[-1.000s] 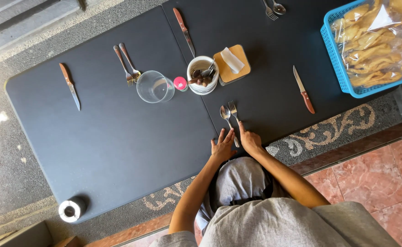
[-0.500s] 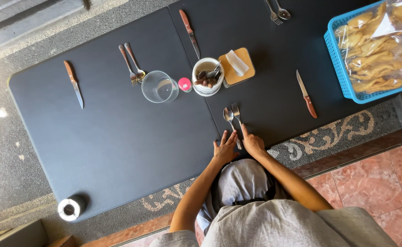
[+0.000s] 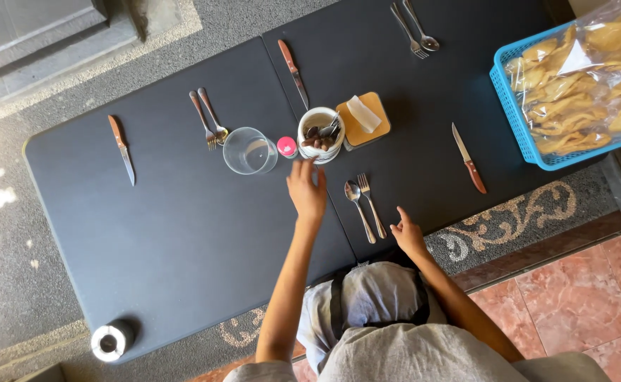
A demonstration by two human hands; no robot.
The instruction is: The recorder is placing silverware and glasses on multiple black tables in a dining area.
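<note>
Reaching left hand (image 3: 307, 192) open just below cutlery cup (image 3: 320, 134); untouched.

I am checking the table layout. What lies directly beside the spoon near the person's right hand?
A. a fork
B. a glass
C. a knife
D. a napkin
A: the fork lies parallel to the spoon on its right, just ahead of the right hand.

Left hand (image 3: 307, 191) outstretched, right hand (image 3: 408, 235) seemingly relaxed.
</note>
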